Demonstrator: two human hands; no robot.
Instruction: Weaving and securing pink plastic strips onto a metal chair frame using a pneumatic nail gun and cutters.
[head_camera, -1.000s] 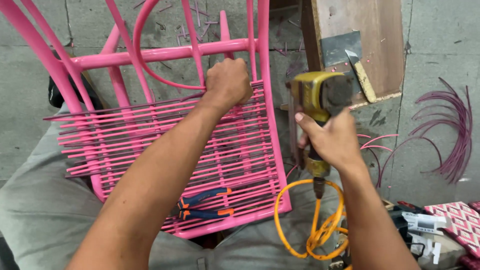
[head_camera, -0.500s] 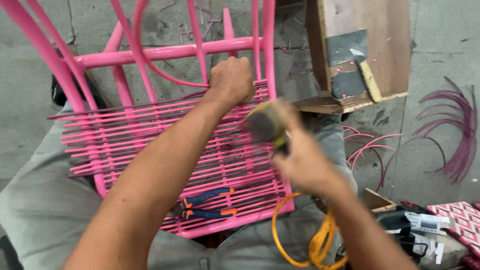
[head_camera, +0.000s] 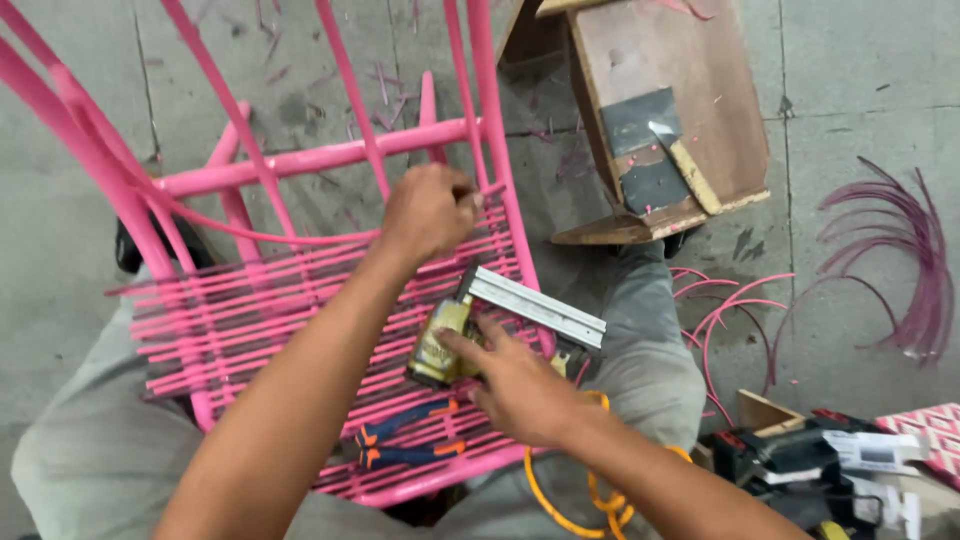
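Pneumatic stapler (head_camera: 520, 325): gold body with a long silver magazine, lying on the woven seat (head_camera: 300, 330) near its right edge, magazine angled toward the right rail. Right hand (head_camera: 520, 385) closed around the gold body from below, index finger stretched along its side. Coiled orange air hose (head_camera: 560, 490) runs from the tool down past the seat's front edge.

Pink chair frame (head_camera: 320, 155): painted metal tube, resting across the person's lap, 1 cross rail at the far side of the seat and several thin uprights rising beyond it. Seat strung with parallel pink cords running left to right.

Left hand (head_camera: 430, 210): fist closed at the seat's far right corner, pinching cord against the right rail; exactly which strand is held cannot be told.

Pliers (head_camera: 405, 440): blue and orange handles, lying on the seat near its front edge, just left of the right hand.

Wooden box (head_camera: 660, 110): on the concrete floor beyond the seat's right side, a knife-like blade lying on it.

Loose pink cords (head_camera: 900, 260): curved lengths on the floor, far right.

Black tool and cartons (head_camera: 800, 460): floor, lower right corner.
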